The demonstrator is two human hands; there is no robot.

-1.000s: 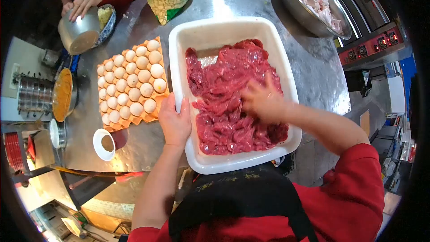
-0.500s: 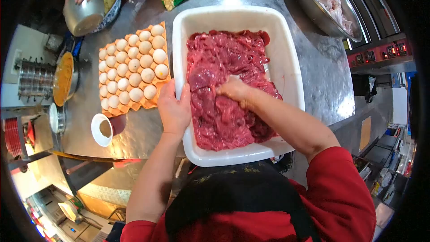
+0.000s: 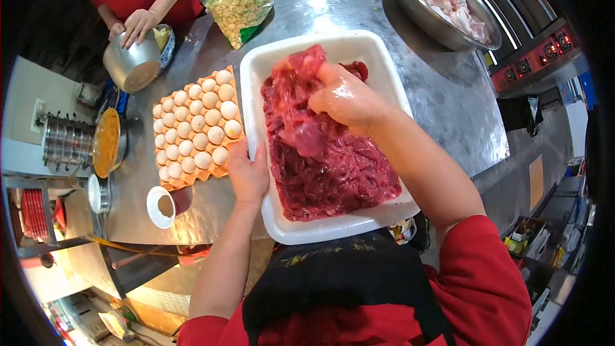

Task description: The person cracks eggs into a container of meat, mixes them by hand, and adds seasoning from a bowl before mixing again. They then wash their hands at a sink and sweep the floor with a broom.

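A white plastic tub (image 3: 325, 233) on the steel table holds a heap of sliced raw red meat (image 3: 339, 182). My right hand (image 3: 349, 99) is closed on a clump of the slices, raised above the rest toward the tub's far side. Its skin looks wet. My left hand (image 3: 248, 173) grips the tub's left side, thumb by the rim and fingers along the outer wall, partly hidden. Just left of that hand lies an orange egg tray (image 3: 168, 186) filled with eggs.
A white cup (image 3: 160, 207) with brown powder stands near the front edge. At the back are a bag of yellowish pieces (image 3: 240, 3) and a steel bowl of pale meat (image 3: 442, 32). Across the table, a co-worker's hand (image 3: 141, 25) rests on a tilted metal pot (image 3: 131, 64).
My right hand has come up out of the meat, lifting a clump toward the far side. My left hand stays on the tub. The camera view has shifted.
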